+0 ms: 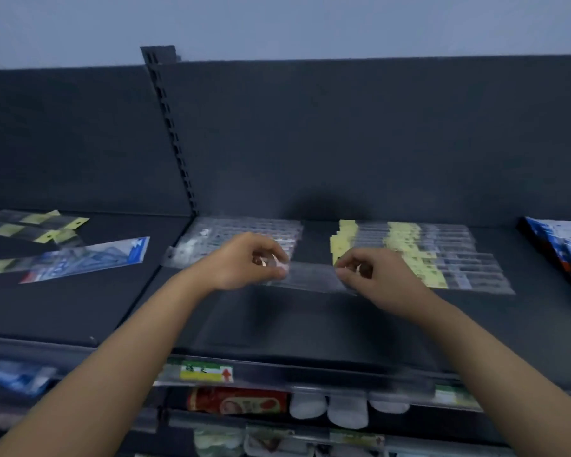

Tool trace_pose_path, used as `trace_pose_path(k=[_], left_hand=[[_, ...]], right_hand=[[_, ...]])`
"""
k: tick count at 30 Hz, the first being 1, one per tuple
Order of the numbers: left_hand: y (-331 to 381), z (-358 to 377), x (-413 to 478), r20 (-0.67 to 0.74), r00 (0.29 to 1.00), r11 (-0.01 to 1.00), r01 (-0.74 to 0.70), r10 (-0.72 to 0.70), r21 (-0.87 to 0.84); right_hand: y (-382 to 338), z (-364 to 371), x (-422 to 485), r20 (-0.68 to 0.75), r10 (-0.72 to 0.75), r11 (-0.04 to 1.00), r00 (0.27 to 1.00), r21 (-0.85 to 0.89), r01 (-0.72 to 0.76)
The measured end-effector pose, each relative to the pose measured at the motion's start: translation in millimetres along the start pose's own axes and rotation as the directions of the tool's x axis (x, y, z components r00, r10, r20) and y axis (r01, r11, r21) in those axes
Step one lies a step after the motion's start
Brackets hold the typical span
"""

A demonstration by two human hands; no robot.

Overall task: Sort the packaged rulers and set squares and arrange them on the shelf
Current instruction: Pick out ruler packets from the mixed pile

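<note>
One pinched ruler packet (pixel 312 278) hovers between clear rulers (pixel 244 227) and yellow-tagged rulers (pixel 442 255).

We are in a shop aisle.
We see a dark display shelf (pixel 310 328) on a slotted upright (pixel 172 127), a price label (pixel 206 372) in its front rail, packaged rulers (pixel 459 258) in rows, and wrapped goods (pixel 238 401) on the tier below.
</note>
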State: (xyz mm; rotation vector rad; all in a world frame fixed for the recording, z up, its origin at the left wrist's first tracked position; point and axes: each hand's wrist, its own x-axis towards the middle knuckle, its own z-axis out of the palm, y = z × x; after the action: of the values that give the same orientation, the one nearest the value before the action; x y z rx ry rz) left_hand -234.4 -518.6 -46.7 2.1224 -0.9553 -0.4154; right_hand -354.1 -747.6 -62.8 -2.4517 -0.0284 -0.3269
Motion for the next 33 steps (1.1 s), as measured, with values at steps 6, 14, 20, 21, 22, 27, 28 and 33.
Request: trace_pose_path(k=[6, 14, 20, 21, 22, 27, 28, 33], left_hand=[[-74.5, -68.0, -23.5, -0.116, 0.992, 0.994, 0.06, -0.049, 0.086], [-124.7, -92.3, -26.5, -0.204, 0.977, 0.986, -0.031, 0.065, 0.165], [-136.8, -83.5, -27.1, -0.144, 0.98, 0.965, -0.103, 0.141, 0.241], [-136.8, -82.4, -27.8, -0.143, 0.979, 0.967, -0.111, 0.147, 0.231], [-136.8, -80.8, -28.6, -0.137, 0.979, 0.965, -0.117, 0.153, 0.235], [-133.9, -68.7, -28.6, -0.136, 0.974, 0.954, -0.138, 0.179, 0.267], [-133.8, -66.5, -27.7, -0.144, 0.973, 0.949, -0.135, 0.182, 0.286], [-138.7, -61.7, -23.8, -0.095, 0.971, 0.893, -0.162, 0.221, 0.419]], right_hand=[[-53.4, 76.3, 52.8, -0.064, 0.017, 0.999, 0.998, 0.028, -0.015], [-64.0, 130.1, 73.2, -0.165, 0.022, 0.999, 0.986, -0.036, -0.028], [-59.4, 133.6, 68.9, -0.211, -0.001, 0.998, 0.978, -0.056, -0.011], [-59.5, 133.6, 68.7, -0.218, 0.001, 0.998, 0.976, -0.058, -0.014], [-59.9, 133.7, 68.6, -0.227, 0.011, 0.998, 0.974, -0.063, -0.026], [-60.7, 132.4, 67.1, -0.33, 0.108, 0.986, 0.938, -0.084, -0.143], [-60.4, 132.1, 67.1, -0.335, 0.142, 0.981, 0.931, -0.079, -0.178], [-58.3, 132.5, 68.8, -0.277, 0.249, 0.958, 0.928, -0.066, -0.277]])
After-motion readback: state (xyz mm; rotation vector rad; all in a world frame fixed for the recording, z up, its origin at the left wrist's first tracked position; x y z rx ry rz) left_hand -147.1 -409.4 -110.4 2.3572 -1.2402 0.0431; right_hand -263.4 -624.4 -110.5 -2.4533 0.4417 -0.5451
